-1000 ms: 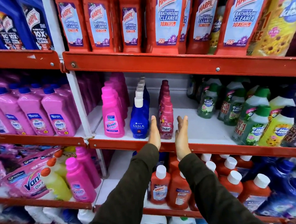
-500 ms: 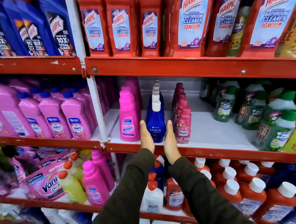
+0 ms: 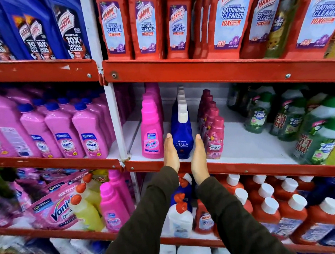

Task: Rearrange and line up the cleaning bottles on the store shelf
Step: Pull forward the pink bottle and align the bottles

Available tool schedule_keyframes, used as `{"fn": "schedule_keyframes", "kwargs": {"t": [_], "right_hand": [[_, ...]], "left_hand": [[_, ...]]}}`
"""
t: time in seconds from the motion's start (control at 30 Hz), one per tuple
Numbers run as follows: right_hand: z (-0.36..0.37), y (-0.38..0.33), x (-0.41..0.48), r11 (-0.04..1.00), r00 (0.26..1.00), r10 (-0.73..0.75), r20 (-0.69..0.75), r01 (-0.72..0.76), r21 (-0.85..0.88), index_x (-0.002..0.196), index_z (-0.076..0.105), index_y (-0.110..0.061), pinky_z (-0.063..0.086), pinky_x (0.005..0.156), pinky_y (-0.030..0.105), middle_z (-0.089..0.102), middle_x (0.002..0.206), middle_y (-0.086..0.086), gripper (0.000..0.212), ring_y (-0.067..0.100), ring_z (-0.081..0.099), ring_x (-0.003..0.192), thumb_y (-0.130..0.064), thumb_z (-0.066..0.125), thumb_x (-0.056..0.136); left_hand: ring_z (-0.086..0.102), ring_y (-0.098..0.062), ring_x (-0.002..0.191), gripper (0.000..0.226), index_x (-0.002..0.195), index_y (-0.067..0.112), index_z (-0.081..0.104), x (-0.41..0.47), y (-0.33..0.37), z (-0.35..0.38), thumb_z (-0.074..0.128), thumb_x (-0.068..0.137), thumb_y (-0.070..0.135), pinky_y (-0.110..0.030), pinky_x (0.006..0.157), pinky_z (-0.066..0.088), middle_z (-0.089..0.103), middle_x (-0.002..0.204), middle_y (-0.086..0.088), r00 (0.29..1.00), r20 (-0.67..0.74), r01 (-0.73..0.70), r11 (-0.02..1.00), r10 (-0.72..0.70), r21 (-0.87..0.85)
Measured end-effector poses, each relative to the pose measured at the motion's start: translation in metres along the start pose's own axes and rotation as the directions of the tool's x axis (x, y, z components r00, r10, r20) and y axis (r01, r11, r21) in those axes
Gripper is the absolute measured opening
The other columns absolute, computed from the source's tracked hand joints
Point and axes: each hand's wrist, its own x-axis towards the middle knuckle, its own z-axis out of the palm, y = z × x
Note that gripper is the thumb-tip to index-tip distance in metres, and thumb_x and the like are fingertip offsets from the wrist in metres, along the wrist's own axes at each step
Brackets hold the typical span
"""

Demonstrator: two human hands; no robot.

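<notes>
On the middle shelf (image 3: 243, 167) a row of blue Ujala bottles (image 3: 183, 137) with white caps runs front to back. My left hand (image 3: 170, 153) is flat against the front bottle's left side and my right hand (image 3: 199, 158) is flat by its right side, palms facing each other, fingers straight. A row of pink Vanish bottles (image 3: 151, 135) stands just left of my left hand. A row of dark pink Comfort bottles (image 3: 214, 141) stands just right of my right hand.
Green-capped Max Kleen bottles (image 3: 304, 132) crowd the shelf's right end, with bare white shelf between them and the Comfort row. Red Harpic bottles (image 3: 146, 26) fill the shelf above. Pink Shakti bottles (image 3: 91, 139) sit in the left bay. Orange bottles (image 3: 270, 212) fill the shelf below.
My hands have shifted left from the Comfort row to the blue Ujala row and now flank its front bottle, spread slightly wider than half a second ago.
</notes>
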Motion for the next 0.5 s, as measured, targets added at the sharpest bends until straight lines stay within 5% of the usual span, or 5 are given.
{"fn": "schedule_keyframes", "kwargs": {"t": [0.13,0.27,0.37,0.43,0.5], "right_hand": [[0.006,0.018,-0.027,0.923,0.909,-0.374,-0.183,0.345,-0.172,0.130,0.060,-0.019,0.046,0.095,0.007,0.058,0.131,0.000,0.037,-0.003,0.056,0.119,-0.031,0.035,0.106],[0.031,0.032,-0.038,0.943,0.958,-0.285,0.025,0.285,-0.170,0.128,0.062,-0.027,0.042,0.104,0.013,0.059,0.139,-0.007,0.036,0.002,0.053,0.128,-0.028,0.032,0.109],[0.051,0.033,-0.030,0.958,0.979,-0.090,0.182,0.135,-0.254,0.149,0.037,-0.030,0.028,0.107,0.000,0.036,0.154,-0.013,0.042,-0.012,0.034,0.136,-0.038,0.028,0.108],[0.064,0.031,-0.020,0.960,0.979,0.008,0.203,0.049,-0.276,0.158,0.024,-0.021,0.019,0.122,0.021,0.026,0.163,-0.006,0.055,0.003,0.025,0.149,-0.043,0.026,0.107],[0.073,0.027,-0.007,0.972,0.974,0.089,0.208,-0.040,-0.230,0.156,0.029,-0.013,0.024,0.126,0.040,0.035,0.161,0.006,0.058,0.018,0.034,0.149,-0.044,0.026,0.107]], "left_hand": [[0.052,0.005,0.126,0.044,0.138,0.024,0.054,-0.035,0.001,-0.014,0.028,0.105,0.037,-0.013,0.101,0.043,0.057,0.139,0.009,0.942,-0.118,-0.308,0.948,0.315,0.073],[0.048,-0.010,0.133,0.048,0.137,0.016,0.055,-0.045,0.010,-0.036,0.026,0.103,0.036,-0.023,0.109,0.039,0.052,0.140,0.003,0.801,-0.208,-0.513,0.822,0.562,0.249],[0.037,-0.014,0.142,0.054,0.150,0.020,0.036,-0.020,0.021,-0.056,0.023,0.103,0.042,-0.032,0.115,0.034,0.036,0.155,-0.003,0.864,-0.226,-0.387,0.881,0.450,0.273],[0.043,-0.019,0.140,0.055,0.154,0.016,0.032,0.001,0.029,-0.068,0.021,0.107,0.043,-0.039,0.115,0.039,0.041,0.154,-0.009,0.943,-0.200,-0.227,0.954,0.266,0.198],[0.063,-0.015,0.115,0.056,0.146,0.010,0.044,0.018,0.035,-0.076,0.022,0.107,0.044,-0.031,0.096,0.053,0.063,0.130,-0.008,0.983,-0.145,-0.097,0.988,0.114,0.121]]}}
